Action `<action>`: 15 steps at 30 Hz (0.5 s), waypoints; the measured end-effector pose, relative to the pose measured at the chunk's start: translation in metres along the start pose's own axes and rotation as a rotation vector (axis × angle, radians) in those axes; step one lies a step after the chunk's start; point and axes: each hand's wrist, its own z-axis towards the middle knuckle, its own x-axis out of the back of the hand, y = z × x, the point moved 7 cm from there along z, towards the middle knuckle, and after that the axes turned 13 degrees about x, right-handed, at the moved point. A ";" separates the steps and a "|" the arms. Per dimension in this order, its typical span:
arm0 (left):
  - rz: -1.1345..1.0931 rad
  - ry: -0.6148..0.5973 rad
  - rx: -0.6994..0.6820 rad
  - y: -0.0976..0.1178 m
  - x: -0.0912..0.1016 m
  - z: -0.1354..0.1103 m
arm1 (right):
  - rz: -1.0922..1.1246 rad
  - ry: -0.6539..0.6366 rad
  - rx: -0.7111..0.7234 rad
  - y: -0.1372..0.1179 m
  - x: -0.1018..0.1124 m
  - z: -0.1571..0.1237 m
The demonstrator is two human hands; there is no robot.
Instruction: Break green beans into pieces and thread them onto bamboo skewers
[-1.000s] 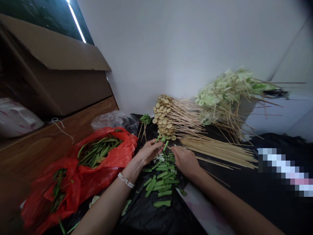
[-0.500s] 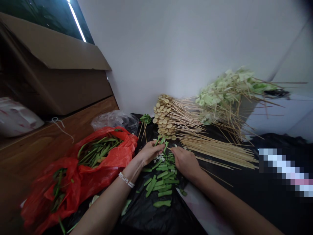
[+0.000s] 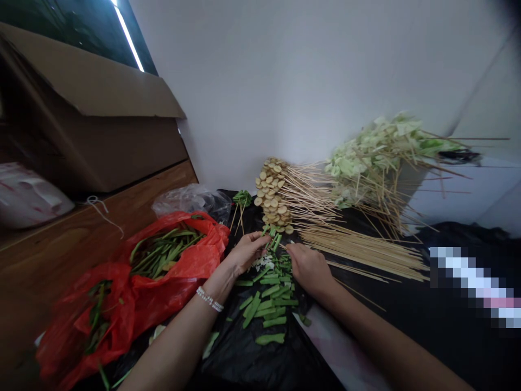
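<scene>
My left hand (image 3: 249,252) is closed in a pinch at the green bean pieces (image 3: 277,242) threaded near the skewer's tip. In my right hand (image 3: 308,267) the fingers are wrapped round a thin wooden skewer, most of it hidden by the hand. Below both hands, cut green bean pieces (image 3: 274,321) lie in a loose row on black plastic sheeting (image 3: 244,364). Just beyond the hands is a stack of skewered pale round slices (image 3: 273,187), their sticks pointing right. Bare wooden skewers (image 3: 366,255) lie in a bundle to the right of my right hand.
A red plastic bag (image 3: 179,290) holding long green beans (image 3: 166,252) sits at left, near a clear plastic bag (image 3: 195,201). Skewered pale green leaves (image 3: 378,144) are heaped at back right. A cardboard box (image 3: 122,146) stands back left, and a white wall (image 3: 285,81) rises behind.
My left hand has shifted slightly left along the skewer, away from my right hand. My right hand has barely moved and still grips the skewer.
</scene>
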 end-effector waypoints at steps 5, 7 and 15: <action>0.041 -0.031 -0.055 0.000 -0.001 0.003 | 0.037 -0.020 -0.002 0.000 -0.003 0.000; 0.054 -0.042 -0.080 0.000 -0.002 0.004 | 0.055 -0.019 -0.014 0.001 -0.004 0.000; 0.101 -0.087 -0.076 0.000 -0.004 0.003 | -0.010 -0.067 -0.006 0.000 -0.001 0.000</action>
